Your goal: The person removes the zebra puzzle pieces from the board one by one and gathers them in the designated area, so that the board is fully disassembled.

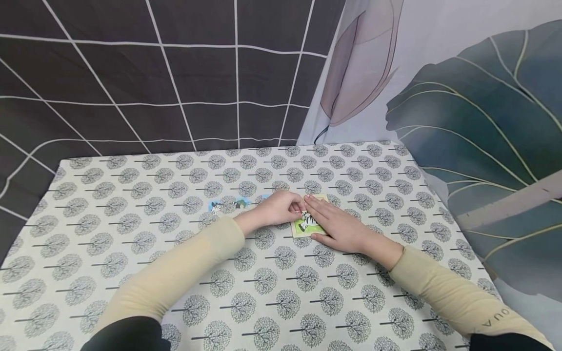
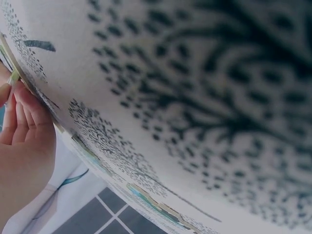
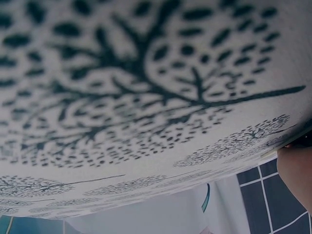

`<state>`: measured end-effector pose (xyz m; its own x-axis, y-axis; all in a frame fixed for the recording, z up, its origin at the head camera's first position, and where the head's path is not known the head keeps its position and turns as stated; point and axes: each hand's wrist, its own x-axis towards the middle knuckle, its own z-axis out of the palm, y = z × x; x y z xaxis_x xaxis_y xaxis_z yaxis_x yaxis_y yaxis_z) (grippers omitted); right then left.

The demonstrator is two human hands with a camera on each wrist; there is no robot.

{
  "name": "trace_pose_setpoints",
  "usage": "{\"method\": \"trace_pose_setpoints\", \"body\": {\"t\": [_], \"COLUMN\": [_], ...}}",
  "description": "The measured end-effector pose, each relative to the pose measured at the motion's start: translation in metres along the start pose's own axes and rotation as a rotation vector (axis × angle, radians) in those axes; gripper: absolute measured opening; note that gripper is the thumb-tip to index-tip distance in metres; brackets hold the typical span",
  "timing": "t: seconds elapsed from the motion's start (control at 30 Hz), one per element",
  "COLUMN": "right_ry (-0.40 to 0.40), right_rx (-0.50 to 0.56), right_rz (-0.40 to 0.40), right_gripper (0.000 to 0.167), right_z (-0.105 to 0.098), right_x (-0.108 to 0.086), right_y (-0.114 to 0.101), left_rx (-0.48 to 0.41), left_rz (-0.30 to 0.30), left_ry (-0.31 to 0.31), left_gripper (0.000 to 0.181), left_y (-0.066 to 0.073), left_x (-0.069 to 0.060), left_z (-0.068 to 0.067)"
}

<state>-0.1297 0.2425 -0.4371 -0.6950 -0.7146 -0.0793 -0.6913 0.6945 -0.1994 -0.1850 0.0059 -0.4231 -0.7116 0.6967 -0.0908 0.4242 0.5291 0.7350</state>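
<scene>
A small square puzzle board (image 1: 302,233) with a zebra picture on green and a pale yellow border lies flat on the cloth. My left hand (image 1: 281,207) is at the board's left side, thumb and forefinger pinching a thin puzzle piece; its greenish edge shows in the left wrist view, where the same left hand (image 2: 29,129) is at the left edge. Across the board's right part rests my right hand (image 1: 340,224), fingers straight and covering some of the picture. Only a bit of the right hand (image 3: 295,170) enters the right wrist view.
Left of the board lie loose puzzle pieces: one with a zebra head (image 1: 215,206) on blue, and another with green and blue (image 1: 242,202). A blue bit (image 1: 265,197) peeks out behind the left hand. The tree-print tablecloth (image 1: 175,263) meets a dark grid curtain (image 1: 197,73) behind.
</scene>
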Motion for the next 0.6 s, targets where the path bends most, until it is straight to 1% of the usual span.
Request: {"method": "trace_pose_setpoints", "body": {"t": [0.17, 0.3, 0.43, 0.5, 0.6], "right_ry": [0.001, -0.012, -0.013, -0.012, -0.011], "right_rx": [-0.002, 0.002, 0.002, 0.002, 0.0], "right_rz": [0.001, 0.012, 0.015, 0.017, 0.02], "right_gripper": [0.082, 0.082, 0.081, 0.081, 0.081], "right_z": [0.0, 0.001, 0.001, 0.0, 0.0], "right_x": [0.0, 0.0, 0.0, 0.0, 0.0], "right_y": [-0.001, -0.001, -0.001, -0.001, -0.001], "left_rx": [0.0, -0.014, -0.026, -0.033, -0.052], "left_rz": [-0.004, -0.006, -0.012, -0.019, -0.029], "left_ry": [0.008, 0.017, 0.024, 0.031, 0.048], "left_gripper": [0.015, 0.016, 0.015, 0.015, 0.015], "left_y": [-0.001, 0.0, -0.005, -0.008, -0.013], "left_x": [-0.001, -0.003, -0.007, -0.01, -0.018], "left_z": [0.0, -0.004, -0.008, -0.01, -0.013]}}
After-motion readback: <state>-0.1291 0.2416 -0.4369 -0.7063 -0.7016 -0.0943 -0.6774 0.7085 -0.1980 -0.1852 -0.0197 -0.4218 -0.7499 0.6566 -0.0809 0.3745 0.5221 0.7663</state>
